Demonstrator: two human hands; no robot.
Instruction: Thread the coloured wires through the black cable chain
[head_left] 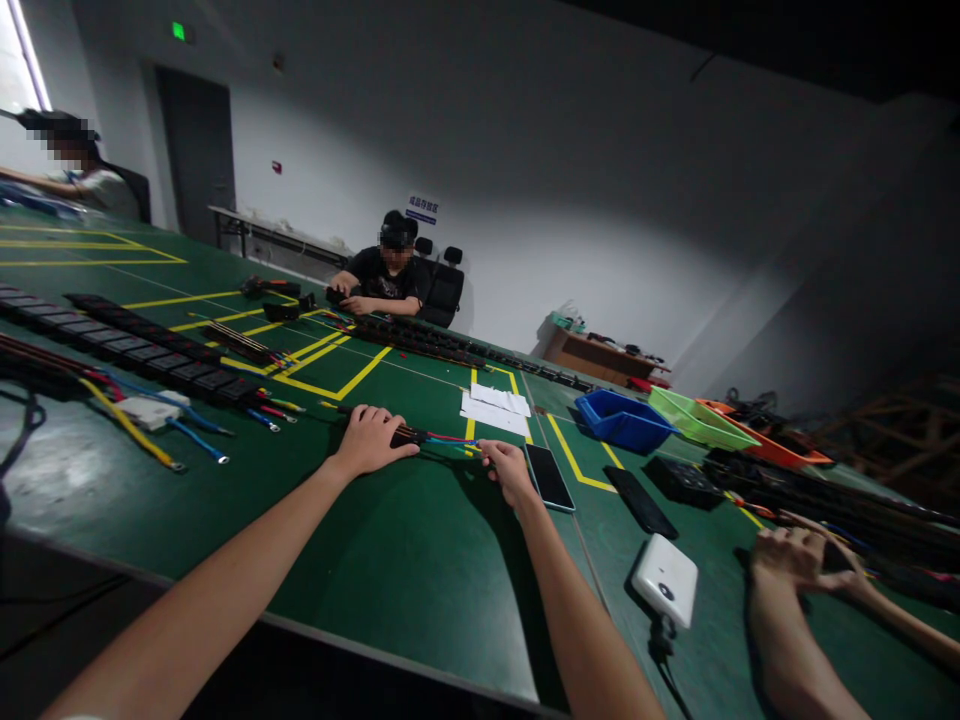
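Pinching at the near-right end of the wire bundle [406, 435], the right hand [506, 470] has thumb and fingertips closed on the coloured wires [450, 439]; over to the left hand [367, 440], palm down across the dark middle of the bundle, thumb spread along the near side; how firmly those fingers press or clench, I cannot tell!

As for progress, the bundle is laid out on the green table [420, 590], in front of the wearer, and its wires are drawn out rightward into a fairly straight line; that much looks done; I see no plug or other part joined at the pinched end, though the fingertips cover the very tips; so the handling of those ends, I judge, is midway rather than finished, and how much remains the view does not settle.

Now a look at the thing itself: slim, long and dark through the middle, with thin brownish lines showing beside the thumb; then red, blue and green strands fan out slightly before meeting the fingers; a yellowish tip pokes out beyond the left hand; just beside the right hand lies a phone [550, 477], with white papers [495, 410] behind.
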